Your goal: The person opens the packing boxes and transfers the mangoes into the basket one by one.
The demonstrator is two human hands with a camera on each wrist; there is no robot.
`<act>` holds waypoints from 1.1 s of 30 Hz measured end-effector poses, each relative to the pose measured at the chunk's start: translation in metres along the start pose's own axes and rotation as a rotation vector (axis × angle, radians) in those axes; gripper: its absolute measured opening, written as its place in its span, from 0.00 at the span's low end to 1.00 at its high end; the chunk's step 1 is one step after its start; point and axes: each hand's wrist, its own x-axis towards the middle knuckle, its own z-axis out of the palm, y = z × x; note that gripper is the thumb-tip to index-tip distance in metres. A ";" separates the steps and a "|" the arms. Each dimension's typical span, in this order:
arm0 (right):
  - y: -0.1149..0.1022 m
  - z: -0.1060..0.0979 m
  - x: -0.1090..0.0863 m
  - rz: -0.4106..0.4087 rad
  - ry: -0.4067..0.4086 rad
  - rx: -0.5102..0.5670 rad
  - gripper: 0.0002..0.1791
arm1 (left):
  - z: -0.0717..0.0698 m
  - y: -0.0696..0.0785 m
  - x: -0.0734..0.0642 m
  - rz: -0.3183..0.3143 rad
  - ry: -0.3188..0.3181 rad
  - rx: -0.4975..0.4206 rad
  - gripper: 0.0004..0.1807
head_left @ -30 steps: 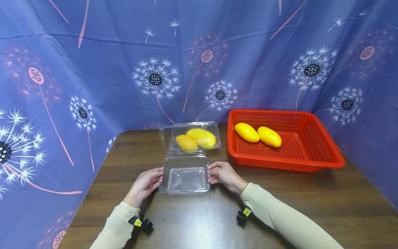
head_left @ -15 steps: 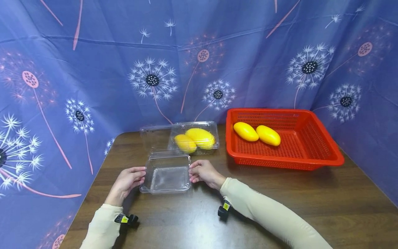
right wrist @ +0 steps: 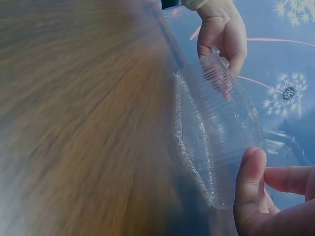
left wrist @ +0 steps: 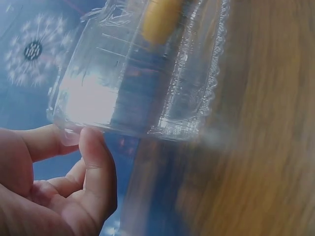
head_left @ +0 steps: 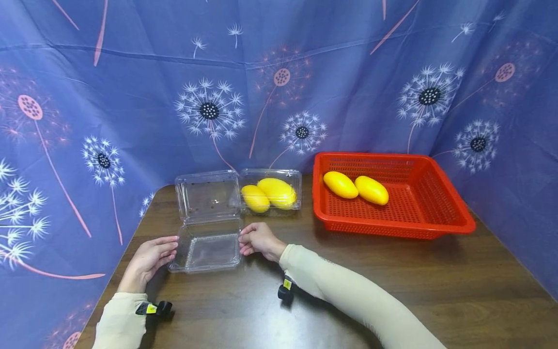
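Observation:
A clear plastic clamshell box [head_left: 210, 251] with its lid [head_left: 207, 194] folded back is held between my two hands, at the left part of the table. My left hand [head_left: 150, 259] pinches its left rim; in the left wrist view the thumb [left wrist: 98, 167] lies against the plastic edge. On the opposite rim, my right hand [head_left: 260, 241] pinches between thumb and index finger. No fruit lies in this box. Right of its lid stands another clear clamshell [head_left: 296, 186], closed over two yellow mango-like fruits [head_left: 276, 193].
A red plastic basket [head_left: 392, 224] stands at the back right, holding two more yellow fruits [head_left: 340, 184]. The wooden table [head_left: 348, 276] reaches to a blue dandelion-print cloth [head_left: 257, 63] behind and at both sides.
Both hands have moved left together with the open clamshell. Its lid, earlier overlapping the filled box in view, now stands left of it. The basket and fruits stay in place.

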 end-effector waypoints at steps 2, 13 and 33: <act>-0.001 0.007 0.003 0.002 0.000 0.001 0.06 | -0.006 0.000 -0.002 0.000 0.007 0.000 0.11; -0.001 0.032 0.018 0.005 -0.005 0.003 0.07 | -0.032 -0.002 -0.005 -0.019 0.024 -0.028 0.17; 0.006 0.051 0.030 -0.013 0.010 -0.055 0.02 | -0.046 0.004 -0.007 -0.045 0.077 -0.039 0.20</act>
